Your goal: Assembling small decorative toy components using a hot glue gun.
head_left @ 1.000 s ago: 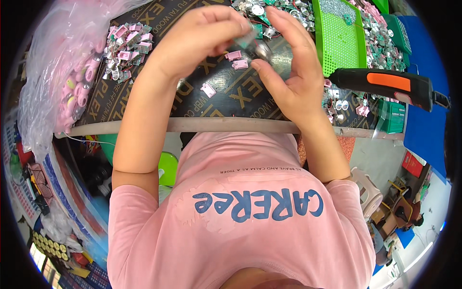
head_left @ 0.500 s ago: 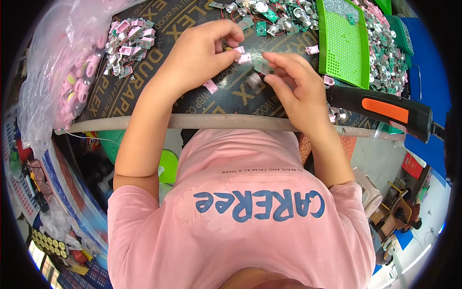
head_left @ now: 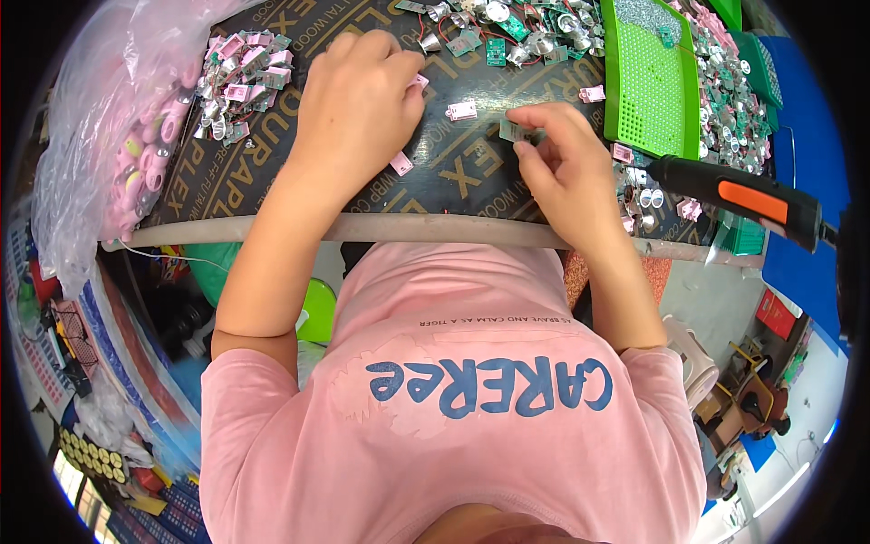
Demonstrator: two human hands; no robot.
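Note:
My left hand (head_left: 358,104) is over the dark tabletop, its fingers closed on a small pink plastic part (head_left: 420,82) whose end shows at the fingertips. To its right, my right hand (head_left: 569,168) pinches a small green circuit board (head_left: 510,130) between thumb and forefinger. Between the two hands a pink plastic housing (head_left: 461,111) lies on the table, touched by neither. Another pink piece (head_left: 401,163) lies beside my left wrist, partly covered by it.
A black and orange electric screwdriver (head_left: 743,195) reaches in from the right. Behind it stands a green perforated tray (head_left: 648,109). Boards with silver reflectors (head_left: 535,36) lie at the back. Pink assemblies (head_left: 240,82) are heaped left, near a clear bag (head_left: 100,118) of pink items.
My left hand has drawn back to the left, away from the pink housing. The silver reflector seen under my right hand is now out of sight. The screwdriver has shifted right.

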